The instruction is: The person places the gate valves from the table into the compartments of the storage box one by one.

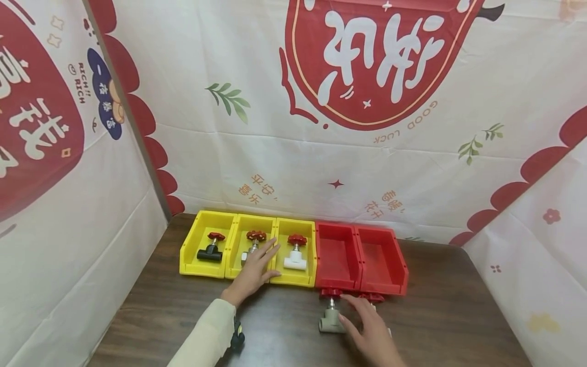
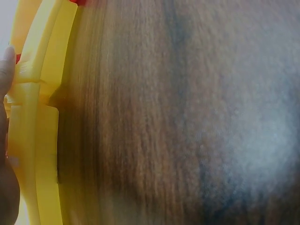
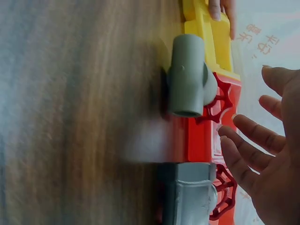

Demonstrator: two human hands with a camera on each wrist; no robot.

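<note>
Silver-stemmed valve (image 1: 255, 237): I see its wheel, but part of the body sits behind the left hand (image 1: 254, 266); whether the fingers touch it, I can't tell.
Rightmost valve (image 3: 194, 196): mostly covered by the right hand (image 1: 370, 329) in the head view; close up, its lower end runs off the bottom edge.
Left hand, close up: only slivers show at the left edge.
Black object (image 1: 237, 337): beside the left wrist, partly covered by the sleeve (image 1: 204, 334); too small to identify.
Tabletop (image 2: 187, 117): grain blurs into pale haze, away from the left hand.
Red badge (image 1: 382, 109): beyond both hands, top cut off.
</note>
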